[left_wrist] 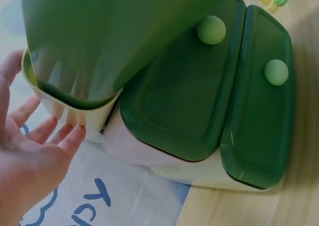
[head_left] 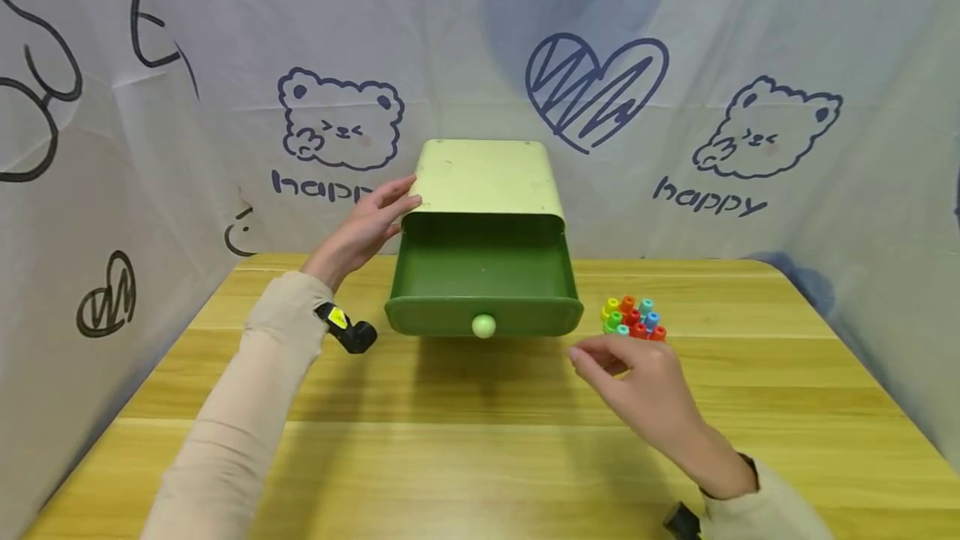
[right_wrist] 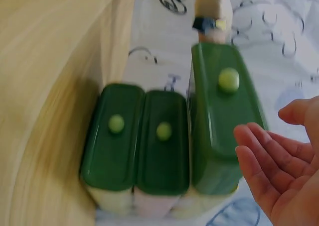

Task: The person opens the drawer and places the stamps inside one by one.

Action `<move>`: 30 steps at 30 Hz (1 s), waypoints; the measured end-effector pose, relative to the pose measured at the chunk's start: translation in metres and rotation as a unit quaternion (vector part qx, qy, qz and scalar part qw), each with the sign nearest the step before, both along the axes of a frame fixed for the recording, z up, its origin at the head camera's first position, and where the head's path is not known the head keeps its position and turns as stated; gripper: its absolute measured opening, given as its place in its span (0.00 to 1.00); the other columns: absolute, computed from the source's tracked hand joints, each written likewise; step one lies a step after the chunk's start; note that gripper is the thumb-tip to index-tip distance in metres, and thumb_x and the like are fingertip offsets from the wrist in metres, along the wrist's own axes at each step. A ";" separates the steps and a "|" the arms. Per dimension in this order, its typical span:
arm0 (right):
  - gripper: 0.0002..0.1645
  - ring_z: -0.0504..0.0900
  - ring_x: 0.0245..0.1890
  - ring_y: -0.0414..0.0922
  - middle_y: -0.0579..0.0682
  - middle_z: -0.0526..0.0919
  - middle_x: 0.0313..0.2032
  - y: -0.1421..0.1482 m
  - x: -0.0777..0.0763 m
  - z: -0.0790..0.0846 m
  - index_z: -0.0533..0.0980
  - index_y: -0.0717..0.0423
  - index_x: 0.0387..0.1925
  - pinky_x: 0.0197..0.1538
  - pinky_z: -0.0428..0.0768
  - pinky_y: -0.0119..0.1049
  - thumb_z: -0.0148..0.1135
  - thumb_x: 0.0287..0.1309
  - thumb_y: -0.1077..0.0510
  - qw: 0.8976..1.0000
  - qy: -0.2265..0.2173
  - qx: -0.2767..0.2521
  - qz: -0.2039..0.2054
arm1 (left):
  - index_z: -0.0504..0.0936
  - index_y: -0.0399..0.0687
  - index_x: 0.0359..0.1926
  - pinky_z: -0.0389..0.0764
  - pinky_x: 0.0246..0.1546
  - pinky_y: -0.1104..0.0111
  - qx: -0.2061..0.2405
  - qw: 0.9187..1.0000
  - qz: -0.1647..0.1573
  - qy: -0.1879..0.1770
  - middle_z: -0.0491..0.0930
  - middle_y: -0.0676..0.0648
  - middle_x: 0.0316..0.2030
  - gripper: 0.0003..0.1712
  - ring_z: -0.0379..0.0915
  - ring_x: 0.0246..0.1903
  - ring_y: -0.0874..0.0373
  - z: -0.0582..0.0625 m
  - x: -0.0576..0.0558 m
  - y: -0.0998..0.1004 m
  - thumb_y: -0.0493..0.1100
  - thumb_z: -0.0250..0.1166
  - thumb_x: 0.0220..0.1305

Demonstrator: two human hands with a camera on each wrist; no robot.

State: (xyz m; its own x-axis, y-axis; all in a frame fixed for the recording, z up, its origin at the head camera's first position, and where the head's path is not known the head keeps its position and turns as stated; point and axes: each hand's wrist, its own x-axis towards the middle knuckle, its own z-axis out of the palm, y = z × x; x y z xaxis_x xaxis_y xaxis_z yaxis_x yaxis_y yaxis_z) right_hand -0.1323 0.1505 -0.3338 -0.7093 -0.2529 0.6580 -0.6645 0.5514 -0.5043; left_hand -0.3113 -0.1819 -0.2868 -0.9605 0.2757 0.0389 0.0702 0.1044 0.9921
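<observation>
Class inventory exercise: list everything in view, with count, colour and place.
Drawer cabinet: one, cream and pinkish, on the table
Top drawer: one, green, pulled out
Lower drawers: two, green, closed, underneath
Round knobs: three, pale green, drawer fronts
Plastic pegs: several, multicoloured, right of cabinet
Table: one, wood-grain yellow, underneath
Cloth backdrop: count unclear, whitish with dark drawings, behind
Wrist cameras: two, black, at wrists
Sleeves: two, beige, both arms
Left hand: one, bare, touching cabinet's left side
Right hand: one, bare, near the pegs
</observation>
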 end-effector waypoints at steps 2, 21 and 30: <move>0.02 0.80 0.21 0.33 0.41 0.84 0.22 0.009 -0.005 0.000 0.84 0.59 0.28 0.24 0.80 0.25 0.68 0.55 0.65 1.000 -0.024 -0.015 -0.011 | 0.51 0.48 0.76 0.46 0.71 0.52 0.002 1.000 -0.002 -0.001 0.43 0.44 0.75 0.37 0.39 0.73 0.49 0.000 0.000 0.000 0.46 0.55 0.72; 0.18 0.81 0.36 0.53 0.61 0.83 0.38 0.086 -0.090 -0.034 0.78 0.70 0.46 0.37 0.79 0.35 0.57 0.65 0.57 0.964 -0.196 0.007 -0.179 | 0.51 0.50 0.76 0.49 0.71 0.53 -0.023 0.999 0.030 -0.014 0.48 0.45 0.74 0.38 0.42 0.72 0.50 0.002 0.002 0.003 0.48 0.57 0.71; 0.16 0.79 0.42 0.60 0.66 0.81 0.40 0.115 -0.099 -0.055 0.75 0.73 0.47 0.45 0.77 0.47 0.60 0.60 0.65 0.961 -0.217 0.017 -0.169 | 0.51 0.51 0.76 0.47 0.71 0.54 -0.010 0.999 0.037 -0.006 0.51 0.46 0.73 0.38 0.43 0.72 0.52 -0.002 0.003 0.008 0.50 0.57 0.71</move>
State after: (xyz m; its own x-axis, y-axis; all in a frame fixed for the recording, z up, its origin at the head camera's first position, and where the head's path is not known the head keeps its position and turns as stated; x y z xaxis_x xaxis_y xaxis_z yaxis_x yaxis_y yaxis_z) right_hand -0.2316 0.2652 -0.3891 -0.9604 0.0238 0.2775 -0.1764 0.7193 -0.6720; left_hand -0.3081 -0.1744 -0.2888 -0.9786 0.2048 0.0215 0.0488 0.1293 0.9904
